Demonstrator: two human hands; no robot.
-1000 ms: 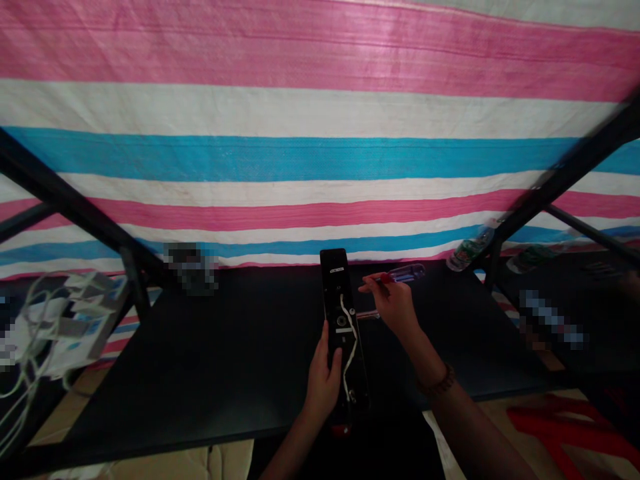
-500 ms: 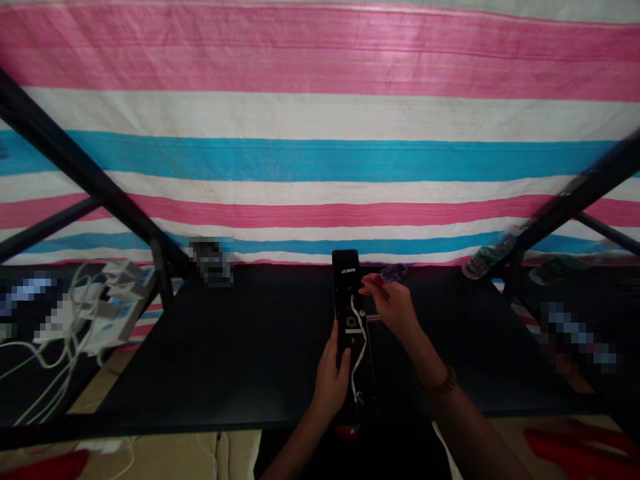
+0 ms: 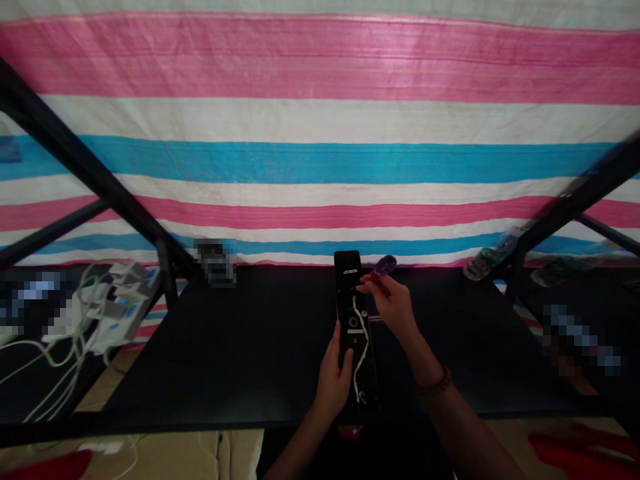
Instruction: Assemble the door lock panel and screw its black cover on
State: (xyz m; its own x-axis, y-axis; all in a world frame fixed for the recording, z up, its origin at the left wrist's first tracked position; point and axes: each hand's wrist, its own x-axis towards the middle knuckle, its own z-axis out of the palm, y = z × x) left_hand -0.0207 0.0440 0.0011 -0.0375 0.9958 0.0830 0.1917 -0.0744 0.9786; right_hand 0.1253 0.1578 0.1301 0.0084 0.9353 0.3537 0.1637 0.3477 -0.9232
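1. Since the earlier frame, the purple-handled tool [image 3: 385, 266] has tilted more upright.
2. Your right hand [image 3: 393, 305] is gripping it.
3. Your left hand [image 3: 335, 381] holds the black panel [image 3: 356, 347] by its side, at the dark table [image 3: 250, 347].

Pink-white-blue striped sheet [image 3: 320, 163]

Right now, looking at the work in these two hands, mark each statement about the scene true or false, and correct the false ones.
1. The left hand is at the long black panel. True.
2. The cable on the panel is red. False: it is white.
3. The right hand holds a purple-handled tool. True.
4. The striped sheet is green and yellow. False: its stripes are pink, white and blue.
5. A bracelet is on the right wrist. True.
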